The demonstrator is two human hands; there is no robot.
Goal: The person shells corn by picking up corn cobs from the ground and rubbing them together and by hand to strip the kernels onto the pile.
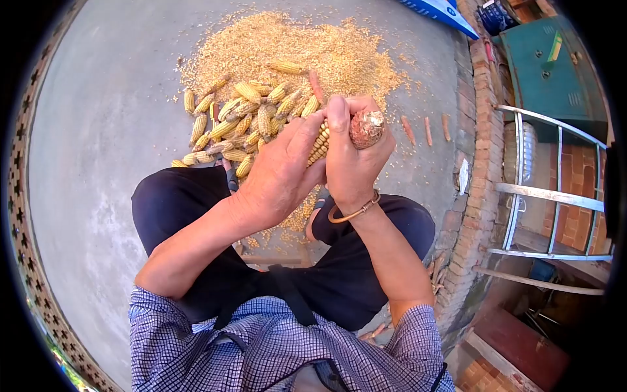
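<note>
Above my lap, both hands are brought together. My left hand (277,176) is closed around an ear of corn (319,145) whose yellow kernels show between the two hands. In my right hand (353,157), a stripped reddish corn cob (367,129) is gripped, its broken end pointing up. The cob lies against or very close to the ear; the contact itself is hidden by the fingers. Just beyond my hands, several unshelled ears (245,121) lie heaped on the floor, beside a wide spread of loose kernels (287,46).
Bare cobs (408,130) lie on the concrete floor (98,163) to the right. A low brick edge (480,176) runs along that side, with a metal rail (555,193) and a green cabinet (545,72) beyond. A blue sack (444,14) lies at the top.
</note>
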